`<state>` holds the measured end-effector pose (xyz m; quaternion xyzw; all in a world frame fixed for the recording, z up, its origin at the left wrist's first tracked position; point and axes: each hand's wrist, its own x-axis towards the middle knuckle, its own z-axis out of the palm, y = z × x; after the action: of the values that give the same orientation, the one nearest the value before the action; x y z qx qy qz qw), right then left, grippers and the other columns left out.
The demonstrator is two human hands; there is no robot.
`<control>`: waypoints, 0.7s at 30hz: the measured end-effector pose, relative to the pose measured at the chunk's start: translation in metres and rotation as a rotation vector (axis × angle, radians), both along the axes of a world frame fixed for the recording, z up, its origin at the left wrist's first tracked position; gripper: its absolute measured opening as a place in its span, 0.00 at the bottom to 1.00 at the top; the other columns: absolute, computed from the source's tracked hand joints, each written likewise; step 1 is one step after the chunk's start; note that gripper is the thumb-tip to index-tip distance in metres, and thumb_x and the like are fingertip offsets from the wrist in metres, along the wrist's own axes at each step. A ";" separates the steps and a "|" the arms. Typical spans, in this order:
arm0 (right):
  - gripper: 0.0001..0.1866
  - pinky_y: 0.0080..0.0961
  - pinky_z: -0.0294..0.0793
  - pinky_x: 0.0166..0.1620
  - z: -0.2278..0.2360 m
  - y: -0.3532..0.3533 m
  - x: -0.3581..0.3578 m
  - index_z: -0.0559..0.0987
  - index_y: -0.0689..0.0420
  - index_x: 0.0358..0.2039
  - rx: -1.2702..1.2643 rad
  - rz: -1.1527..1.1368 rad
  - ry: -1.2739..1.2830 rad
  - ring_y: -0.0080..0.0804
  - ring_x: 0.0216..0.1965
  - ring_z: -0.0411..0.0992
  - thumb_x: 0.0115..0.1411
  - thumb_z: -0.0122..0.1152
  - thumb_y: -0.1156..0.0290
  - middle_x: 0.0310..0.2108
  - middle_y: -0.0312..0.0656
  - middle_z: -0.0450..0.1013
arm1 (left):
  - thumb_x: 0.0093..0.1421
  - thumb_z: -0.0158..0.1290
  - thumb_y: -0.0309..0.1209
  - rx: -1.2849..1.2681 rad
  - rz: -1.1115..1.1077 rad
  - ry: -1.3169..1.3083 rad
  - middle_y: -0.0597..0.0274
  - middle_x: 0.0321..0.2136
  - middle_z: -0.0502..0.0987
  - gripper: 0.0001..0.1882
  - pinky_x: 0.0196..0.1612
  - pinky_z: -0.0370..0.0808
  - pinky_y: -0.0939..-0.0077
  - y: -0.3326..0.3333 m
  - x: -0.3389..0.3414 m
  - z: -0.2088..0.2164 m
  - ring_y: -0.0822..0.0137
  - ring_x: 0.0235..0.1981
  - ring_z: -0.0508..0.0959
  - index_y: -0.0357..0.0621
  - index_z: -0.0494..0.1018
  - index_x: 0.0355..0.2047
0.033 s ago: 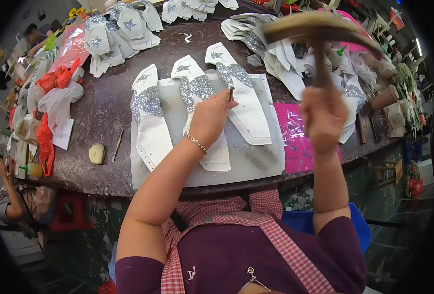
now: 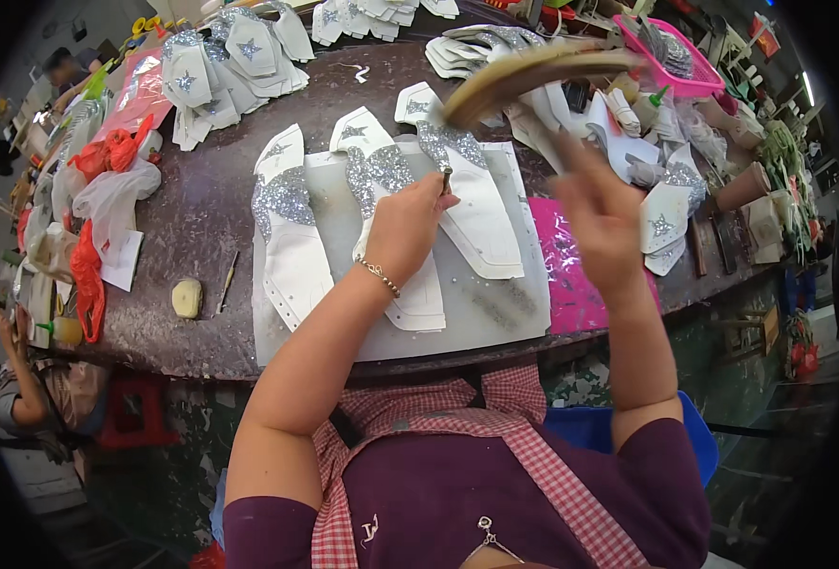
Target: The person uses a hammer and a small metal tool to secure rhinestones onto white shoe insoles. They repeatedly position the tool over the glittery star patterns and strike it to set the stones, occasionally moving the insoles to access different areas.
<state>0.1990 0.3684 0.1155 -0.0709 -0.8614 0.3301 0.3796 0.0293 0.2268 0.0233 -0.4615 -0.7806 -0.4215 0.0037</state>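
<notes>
My left hand (image 2: 406, 220) is closed around a short dark metal punch (image 2: 447, 178), held upright on the rightmost white and silver-glitter boot upper (image 2: 481, 228). Two more such pieces, a middle upper (image 2: 382, 169) and a left upper (image 2: 291, 248), lie beside it on a pale cutting board (image 2: 495, 318). Raised over the board's right side, my right hand (image 2: 601, 223) grips the handle of a hammer with a long curved, worn head (image 2: 533, 81). Hand and hammer are smeared by motion, and the head is apart from the punch.
Stacks of glitter pieces (image 2: 239, 62) lie at the back left. A pink sheet (image 2: 571, 275) borders the board; a pink basket (image 2: 675, 57) stands back right. Left are a yellowish lump (image 2: 186, 298), a thin pen-like tool (image 2: 229, 283) and plastic bags (image 2: 121, 194). A person (image 2: 36, 389) is at far left.
The hammer has swung left and its head has tilted, left end lower. My right hand has shifted slightly left. My left hand and the punch have stayed in place.
</notes>
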 end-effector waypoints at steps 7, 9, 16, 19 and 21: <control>0.20 0.25 0.68 0.30 -0.001 0.001 0.027 0.77 0.58 0.54 -0.108 -0.136 -0.267 0.26 0.23 0.71 0.61 0.62 0.71 0.27 0.45 0.78 | 0.65 0.54 0.33 0.099 0.054 -0.195 0.54 0.26 0.81 0.11 0.32 0.77 0.65 -0.001 -0.005 -0.015 0.57 0.29 0.83 0.37 0.69 0.32; 0.20 0.21 0.67 0.30 -0.013 0.002 0.038 0.76 0.59 0.54 -0.211 -0.120 -0.254 0.18 0.25 0.68 0.61 0.62 0.72 0.27 0.40 0.78 | 0.66 0.54 0.34 0.179 0.055 -0.296 0.55 0.26 0.81 0.12 0.33 0.78 0.67 -0.001 -0.003 -0.010 0.60 0.30 0.84 0.36 0.69 0.32; 0.20 0.14 0.69 0.38 -0.023 -0.008 0.052 0.76 0.64 0.55 -0.418 -0.094 -0.191 0.14 0.34 0.68 0.63 0.62 0.73 0.36 0.34 0.78 | 0.64 0.56 0.34 -0.012 0.087 -0.121 0.53 0.31 0.82 0.12 0.33 0.77 0.67 -0.010 0.005 -0.005 0.54 0.30 0.83 0.36 0.72 0.32; 0.20 0.13 0.68 0.36 -0.022 -0.008 0.050 0.76 0.64 0.55 -0.412 -0.092 -0.183 0.14 0.33 0.68 0.63 0.62 0.72 0.35 0.34 0.78 | 0.63 0.57 0.35 0.013 0.072 -0.122 0.52 0.31 0.82 0.12 0.33 0.76 0.66 -0.010 0.005 -0.007 0.53 0.30 0.82 0.36 0.73 0.32; 0.20 0.12 0.67 0.32 -0.019 -0.005 0.049 0.75 0.63 0.56 -0.433 -0.064 -0.104 0.14 0.29 0.67 0.65 0.61 0.71 0.32 0.34 0.76 | 0.63 0.57 0.35 0.030 0.040 -0.119 0.52 0.31 0.82 0.12 0.33 0.76 0.66 -0.010 0.004 -0.009 0.52 0.30 0.82 0.37 0.73 0.32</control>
<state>0.2480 0.3632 0.0963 -0.1949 -0.7860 0.4911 0.3209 0.0337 0.2164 0.0147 -0.4196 -0.7821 -0.4598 -0.0273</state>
